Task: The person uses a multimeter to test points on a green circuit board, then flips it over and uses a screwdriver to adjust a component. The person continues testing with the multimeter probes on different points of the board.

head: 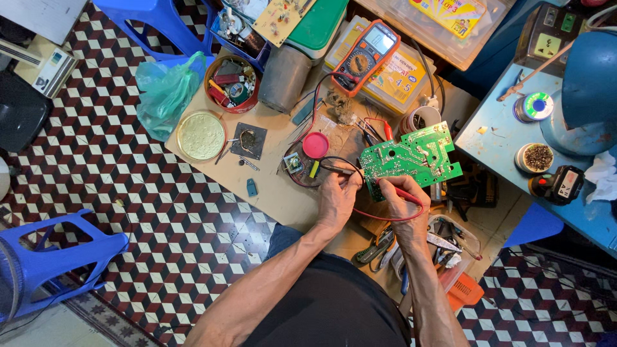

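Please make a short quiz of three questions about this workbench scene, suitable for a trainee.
1. True or false: both hands hold meter probes against the green circuit board.
2. Which colour is the probe in the right hand? A) red B) yellow C) white
3. Fill the gap: the orange multimeter lies on a yellow ____.

Key
1. True. The left hand holds the black probe at the board's left edge, and the right hand holds the other probe near its lower edge.
2. A. The red probe and its red lead run under the right hand.
3. Box. The meter rests on a flat yellow box behind the board.
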### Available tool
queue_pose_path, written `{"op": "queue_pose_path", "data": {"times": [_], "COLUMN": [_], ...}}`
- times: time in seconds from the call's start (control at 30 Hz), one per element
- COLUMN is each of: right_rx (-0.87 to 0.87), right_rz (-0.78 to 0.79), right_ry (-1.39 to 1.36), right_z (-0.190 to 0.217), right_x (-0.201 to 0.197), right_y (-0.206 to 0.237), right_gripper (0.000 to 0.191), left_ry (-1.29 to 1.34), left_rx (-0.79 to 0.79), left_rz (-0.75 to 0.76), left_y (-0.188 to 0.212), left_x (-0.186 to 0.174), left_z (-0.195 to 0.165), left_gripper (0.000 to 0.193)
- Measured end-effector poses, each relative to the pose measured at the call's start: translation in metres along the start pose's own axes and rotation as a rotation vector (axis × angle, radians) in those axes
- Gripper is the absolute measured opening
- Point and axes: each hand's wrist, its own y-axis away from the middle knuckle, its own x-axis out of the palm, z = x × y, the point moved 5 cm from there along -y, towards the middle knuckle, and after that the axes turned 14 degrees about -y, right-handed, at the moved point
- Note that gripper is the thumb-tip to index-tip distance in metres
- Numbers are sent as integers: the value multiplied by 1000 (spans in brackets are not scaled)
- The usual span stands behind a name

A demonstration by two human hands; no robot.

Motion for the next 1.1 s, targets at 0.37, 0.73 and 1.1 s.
{"op": "queue_pose_path", "data": {"times": [0.37,0.73,1.1], "right_rx": [-8,16,-9], "right_rz": [-1,-3,-14], "right_ry": [-17,12,-6], "right_z": [1,-1,1], "right_x": [0,-2,1], "right_y": [0,-1,-2], "right_gripper": [14,14,13], "left_ry": [25,-20,12], "left_rx": [-7,-2,3], "left_rz": [13,-13,-55], "left_y": [1,4,0], "left_x": [-3,-3,-3], "left_z": [-7,-8,-8], "left_gripper": [13,13,12]}}
